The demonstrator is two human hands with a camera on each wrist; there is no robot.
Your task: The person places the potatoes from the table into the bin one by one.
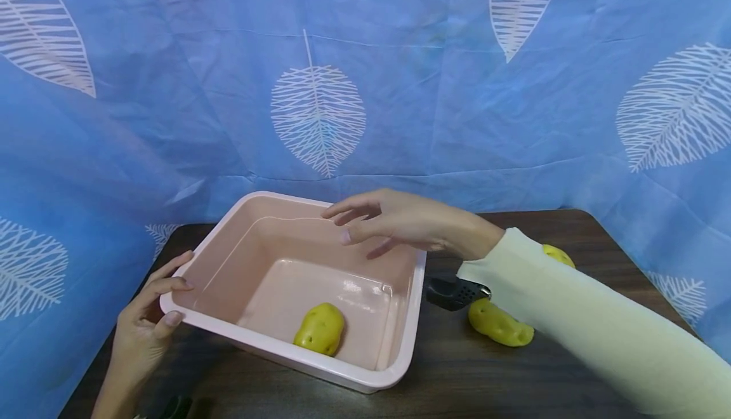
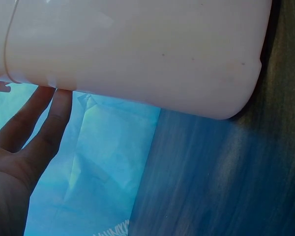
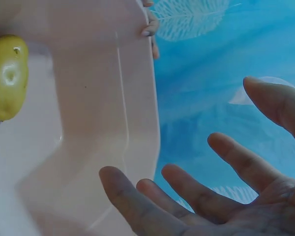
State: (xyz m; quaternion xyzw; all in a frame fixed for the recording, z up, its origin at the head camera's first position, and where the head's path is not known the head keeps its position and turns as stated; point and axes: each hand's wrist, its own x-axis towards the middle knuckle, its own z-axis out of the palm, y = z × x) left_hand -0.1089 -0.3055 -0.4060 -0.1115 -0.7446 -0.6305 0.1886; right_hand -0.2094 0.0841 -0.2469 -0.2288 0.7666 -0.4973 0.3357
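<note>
A pale pink plastic basin (image 1: 280, 292) stands over the dark table, its inside facing me. On its floor lies one yellow potato (image 1: 321, 329), also in the right wrist view as a potato (image 3: 9, 77). My left hand (image 1: 150, 308) grips the basin's left rim corner, thumb at the near side and fingertips over the edge. In the left wrist view, fingers (image 2: 59, 115) press against the basin's outer wall (image 2: 162, 54). Above the far right rim hovers my right hand (image 1: 394, 219), fingers spread and holding nothing.
Right of the basin, a yellow potato (image 1: 499, 322) lies on the brown wooden table (image 1: 457, 368). Another potato (image 1: 558, 255), farther back, is partly behind the right sleeve (image 1: 599, 336). A black device (image 1: 451, 292) hangs under the right wrist. Blue leaf-print cloth (image 1: 400, 89) surrounds the table.
</note>
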